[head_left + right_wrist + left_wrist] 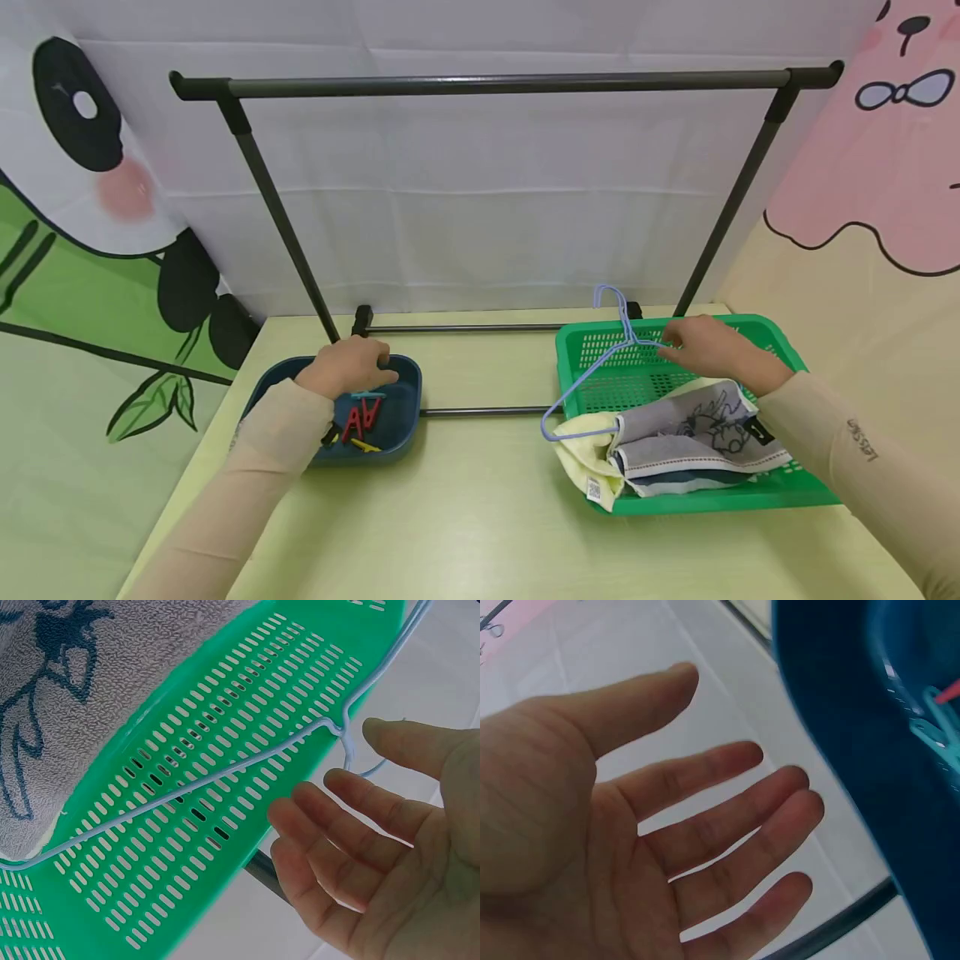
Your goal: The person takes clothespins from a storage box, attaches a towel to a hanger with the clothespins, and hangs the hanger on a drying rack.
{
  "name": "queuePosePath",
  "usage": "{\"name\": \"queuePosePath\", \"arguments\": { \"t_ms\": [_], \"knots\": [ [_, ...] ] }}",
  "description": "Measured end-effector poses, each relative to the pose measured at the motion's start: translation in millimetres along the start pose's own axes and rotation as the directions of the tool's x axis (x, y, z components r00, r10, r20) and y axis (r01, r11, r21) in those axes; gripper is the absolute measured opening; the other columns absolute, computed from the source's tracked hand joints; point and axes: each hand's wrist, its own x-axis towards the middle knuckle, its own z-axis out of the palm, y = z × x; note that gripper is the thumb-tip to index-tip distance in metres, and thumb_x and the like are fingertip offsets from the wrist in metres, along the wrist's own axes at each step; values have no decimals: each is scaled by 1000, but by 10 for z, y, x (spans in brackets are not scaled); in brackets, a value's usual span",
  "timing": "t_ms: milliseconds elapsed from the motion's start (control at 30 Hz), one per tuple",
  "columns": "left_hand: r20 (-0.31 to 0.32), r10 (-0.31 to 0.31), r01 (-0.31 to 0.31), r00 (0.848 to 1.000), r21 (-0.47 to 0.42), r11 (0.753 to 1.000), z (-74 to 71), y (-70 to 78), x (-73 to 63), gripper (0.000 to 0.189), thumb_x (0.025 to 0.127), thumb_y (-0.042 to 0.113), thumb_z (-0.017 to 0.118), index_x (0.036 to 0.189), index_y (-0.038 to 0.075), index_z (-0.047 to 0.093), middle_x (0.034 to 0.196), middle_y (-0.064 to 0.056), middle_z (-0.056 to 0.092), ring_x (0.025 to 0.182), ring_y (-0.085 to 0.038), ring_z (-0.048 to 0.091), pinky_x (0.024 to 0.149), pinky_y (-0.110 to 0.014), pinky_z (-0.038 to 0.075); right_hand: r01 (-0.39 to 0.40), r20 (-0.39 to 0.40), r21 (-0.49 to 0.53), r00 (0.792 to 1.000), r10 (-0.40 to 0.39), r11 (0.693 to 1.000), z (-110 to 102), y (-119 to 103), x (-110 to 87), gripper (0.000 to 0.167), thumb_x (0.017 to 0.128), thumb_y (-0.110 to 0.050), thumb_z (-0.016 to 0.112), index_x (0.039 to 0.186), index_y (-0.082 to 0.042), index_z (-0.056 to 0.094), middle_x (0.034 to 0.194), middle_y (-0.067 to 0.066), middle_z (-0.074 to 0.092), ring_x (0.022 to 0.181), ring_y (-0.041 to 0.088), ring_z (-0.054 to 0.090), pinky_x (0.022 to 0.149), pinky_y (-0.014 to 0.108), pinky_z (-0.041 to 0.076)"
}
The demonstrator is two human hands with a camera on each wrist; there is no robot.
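Observation:
A light-blue clothes hanger (577,385) leans across the green basket (750,502), its hook upward at the back. Close beside its neck is my right hand (708,346), thumb and fingers apart and relaxed. In the right wrist view, the fingertips (341,780) lie right at the hanger's neck, with no grip around it. Folded grey towels (697,433) with a dark drawing and a pale yellow cloth (588,467) lie in the basket. Over the dark blue basin (405,433) hovers my left hand (348,367), fingers loosely spread and holding nothing. Red clothespins (362,418) and other coloured ones lie inside.
A black clothes rack (510,86) stands behind the basin and basket, with its lower bars (480,412) low over the light wooden table (480,517). White cloth (480,208) hangs behind it, and printed cartoon panels (862,167) flank both sides.

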Motion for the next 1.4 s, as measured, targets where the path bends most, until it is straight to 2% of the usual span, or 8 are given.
{"name": "queuePosePath", "arguments": {
  "t_ms": [200,500,700,900,1000,1167,1400],
  "knots": [
    [89,3,-11,996,91,996,97,-84,22,32,89,34,66,106,7,63,97,-7,63,81,-23,60,71,-45,49,5,14,-12,1000,-5,1000,20,8,19,30,92,-18,60,107,9,63,99,20,65,89,35,63,75,48,50],
    [155,-35,21,987,91,996,286,-174,35,22,86,23,69,101,8,65,92,-4,62,81,-21,59,72,-44,49,7,38,-21,999,-6,1000,65,15,72,32,92,-16,60,110,10,61,106,25,63,96,40,61,79,50,49],
    [220,7,-16,975,43,999,392,-168,27,9,84,14,71,89,9,67,80,-1,61,72,-17,57,71,-39,51,22,53,-21,998,-21,1000,84,1,113,32,92,-17,60,110,10,62,104,24,64,95,38,61,79,49,49],
    [283,54,-60,958,13,998,469,-130,1,14,80,12,75,91,7,67,79,-1,62,73,-18,57,74,-41,52,32,70,-35,997,-29,999,119,24,175,31,92,-17,61,107,9,63,101,22,65,88,32,64,76,46,50],
    [297,74,-76,952,-6,997,514,-116,-3,16,78,12,77,91,7,67,80,-2,61,73,-19,56,74,-41,52,35,84,-42,996,-31,999,140,39,205,31,92,-18,61,107,9,63,101,22,65,86,30,64,75,46,51],
    [298,111,-113,948,-12,994,569,-100,-1,19,77,12,78,91,6,67,80,-2,61,74,-19,56,71,-41,52,20,109,-39,994,-16,999,152,33,237,33,92,-19,60,109,9,63,103,23,64,90,33,63,77,47,50],
    [284,78,-98,956,55,994,656,-58,3,14,78,8,76,91,7,68,79,-2,59,75,-19,54,74,-42,50,11,107,-30,994,-8,999,172,55,271,28,93,-20,60,105,5,65,99,18,66,85,29,64,75,46,51]
  ]
}}
